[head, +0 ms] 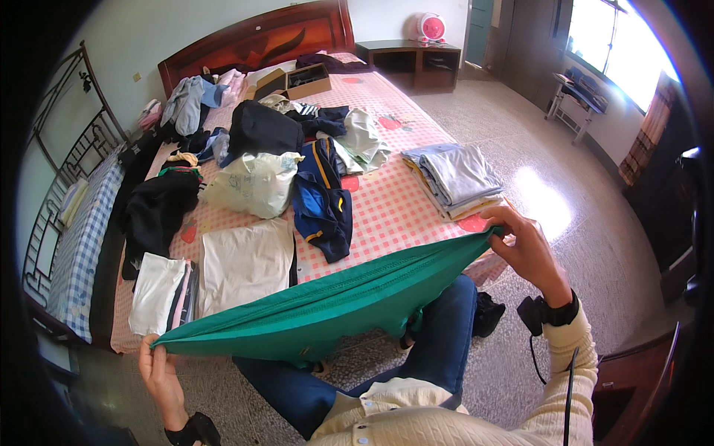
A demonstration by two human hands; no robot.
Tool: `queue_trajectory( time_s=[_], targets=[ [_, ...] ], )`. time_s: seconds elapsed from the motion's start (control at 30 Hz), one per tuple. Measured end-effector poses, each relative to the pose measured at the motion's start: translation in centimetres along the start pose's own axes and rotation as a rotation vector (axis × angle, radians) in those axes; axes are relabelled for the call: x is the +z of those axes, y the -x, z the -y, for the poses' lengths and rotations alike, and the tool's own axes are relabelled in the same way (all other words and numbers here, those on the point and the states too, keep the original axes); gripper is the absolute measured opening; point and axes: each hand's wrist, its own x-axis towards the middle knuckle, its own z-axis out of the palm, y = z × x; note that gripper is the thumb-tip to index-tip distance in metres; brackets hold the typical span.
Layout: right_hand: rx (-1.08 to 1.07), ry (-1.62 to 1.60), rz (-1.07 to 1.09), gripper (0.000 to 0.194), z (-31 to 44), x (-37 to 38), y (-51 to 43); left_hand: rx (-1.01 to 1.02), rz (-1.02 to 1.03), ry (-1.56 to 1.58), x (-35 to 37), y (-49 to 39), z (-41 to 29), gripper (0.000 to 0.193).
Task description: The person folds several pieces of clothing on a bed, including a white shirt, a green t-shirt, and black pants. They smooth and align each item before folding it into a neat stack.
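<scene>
A green cloth garment (334,301) is stretched taut between my two hands, above my knees and in front of the bed's near edge. My left hand (160,371) pinches its lower left corner, while my right hand (524,251) grips the upper right corner. Its lower part hangs down over my jeans. Just beyond my left hand stands a stack of folded clothes (159,290), white on top. Beside it lies a flat folded white garment (245,262). Past my right hand, another folded pile (460,173) has a pale grey-blue piece uppermost.
A pink checked bedsheet (379,217) covers the bed. On it lie a dark blue jacket (323,206), a pale plastic bag (254,184), black clothing (162,212) and an open cardboard box (307,81). A cabinet (410,64) bears a pink fan (432,28). Left is a metal-framed bed (92,240).
</scene>
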Motion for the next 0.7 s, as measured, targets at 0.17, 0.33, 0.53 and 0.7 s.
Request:
queue_trajectory(
  time_s=[0.17,0.33,0.53,0.7],
  targets=[
    [0.109,-0.345,-0.013,0.023,-1.6,0.0,0.4,-0.031,-0.098,0.129,-0.6,0.3,0.3,0.021],
    [0.053,-0.812,0.084,0.01,-3.3,-1.5,2.3,0.029,-0.142,0.288,-4.6,0.2,1.4,0.023],
    [-0.37,-0.776,-0.02,0.017,-3.0,-1.2,2.1,0.128,-0.084,-0.198,-7.4,-0.4,3.0,0.035],
    [0.516,-1.446,0.063,0.017,-2.4,5.4,-2.6,-0.566,0.096,0.466,1.7,-6.2,8.2,0.027]
  ],
)
